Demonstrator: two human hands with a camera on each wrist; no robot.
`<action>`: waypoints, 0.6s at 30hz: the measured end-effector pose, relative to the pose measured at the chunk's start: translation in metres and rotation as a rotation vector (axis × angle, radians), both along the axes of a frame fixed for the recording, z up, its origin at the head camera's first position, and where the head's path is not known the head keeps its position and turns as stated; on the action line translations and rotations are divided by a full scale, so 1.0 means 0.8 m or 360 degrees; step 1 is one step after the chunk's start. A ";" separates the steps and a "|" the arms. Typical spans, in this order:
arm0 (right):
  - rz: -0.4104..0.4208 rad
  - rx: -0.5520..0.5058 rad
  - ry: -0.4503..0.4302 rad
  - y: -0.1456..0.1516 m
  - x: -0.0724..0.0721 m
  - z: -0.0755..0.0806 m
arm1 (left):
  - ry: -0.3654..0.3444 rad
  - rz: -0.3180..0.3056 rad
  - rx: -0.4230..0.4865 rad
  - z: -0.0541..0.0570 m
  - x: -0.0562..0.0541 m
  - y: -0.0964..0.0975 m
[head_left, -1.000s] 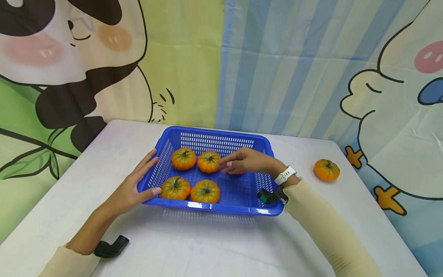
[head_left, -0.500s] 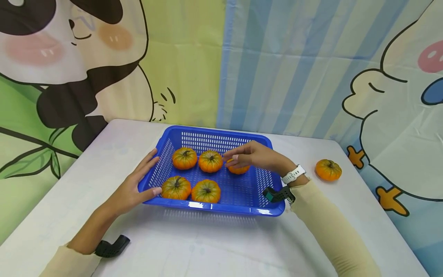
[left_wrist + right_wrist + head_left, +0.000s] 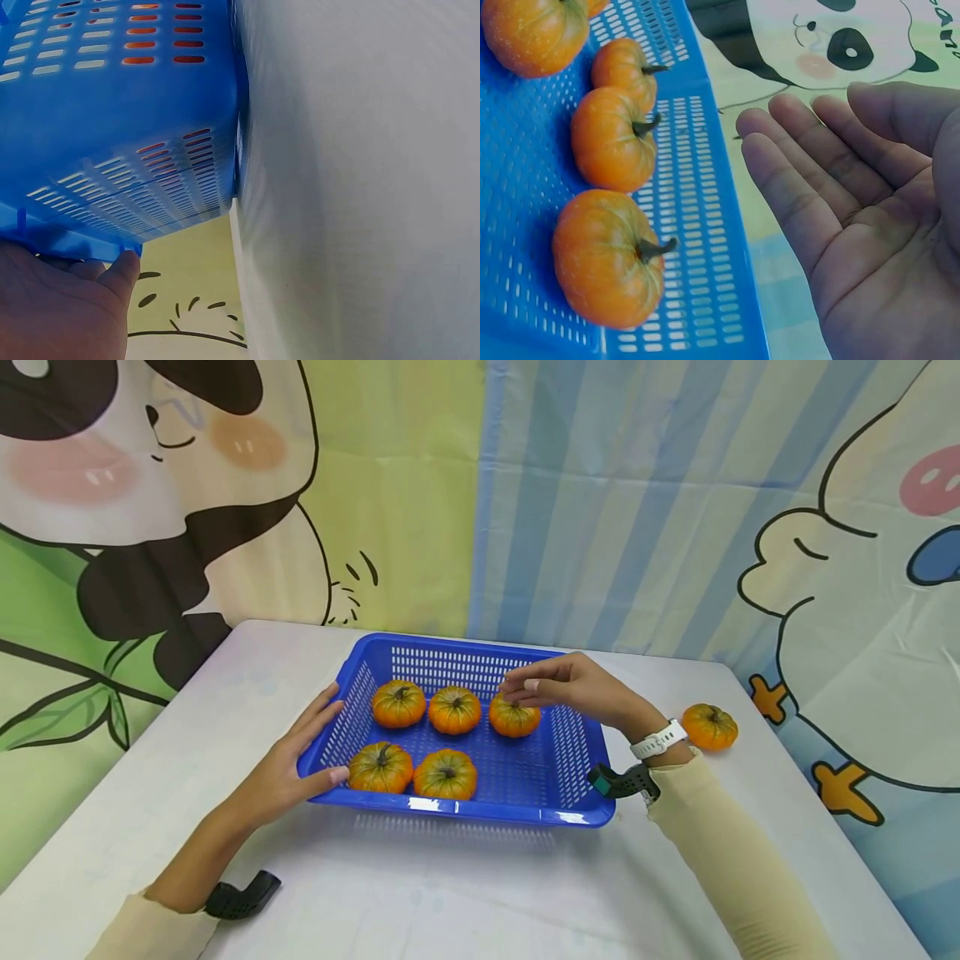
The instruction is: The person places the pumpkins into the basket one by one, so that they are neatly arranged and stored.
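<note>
A blue plastic basket (image 3: 517,814) holds several small orange pumpkins: a back row of three and two at the front left. My left hand (image 3: 281,777) rests on the basket's left rim, fingers spread and thumb near the front edge; the left wrist view shows this hand (image 3: 67,300) against the rim from outside. Over the back right of the basket hovers my right hand (image 3: 573,685), holding nothing. It partly covers the rightmost back pumpkin (image 3: 514,720) in the head view. In the right wrist view its fingers are relaxed and apart from that pumpkin (image 3: 607,259).
Another pumpkin (image 3: 709,727) sits on the white table (image 3: 450,893) to the right of the basket. Behind the table hangs a cartoon-printed curtain (image 3: 570,510). Bare basket floor (image 3: 517,772) shows at the front right.
My right hand has drawn up and to the right, away from the back row, uncovering the rightmost back pumpkin. The left hand and the basket have stayed in place.
</note>
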State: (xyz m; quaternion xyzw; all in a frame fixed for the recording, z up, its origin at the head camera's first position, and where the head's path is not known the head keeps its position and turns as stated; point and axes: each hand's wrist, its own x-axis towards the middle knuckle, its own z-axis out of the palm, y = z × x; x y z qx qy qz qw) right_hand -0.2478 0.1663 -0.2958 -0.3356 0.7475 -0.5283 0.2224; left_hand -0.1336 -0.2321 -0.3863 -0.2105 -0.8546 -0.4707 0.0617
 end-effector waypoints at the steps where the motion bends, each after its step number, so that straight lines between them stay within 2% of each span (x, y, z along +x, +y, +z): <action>1: -0.0008 -0.0006 0.0014 0.003 0.001 0.001 | 0.0002 0.0000 -0.0002 0.000 0.000 0.000; 9: -0.0128 -0.0020 0.0065 0.030 0.003 0.003 | 0.0005 0.0001 -0.0005 -0.001 0.000 -0.001; 18: -0.0207 -0.0034 0.0119 0.064 0.001 -0.003 | 0.0008 0.0000 -0.0007 -0.001 0.000 -0.001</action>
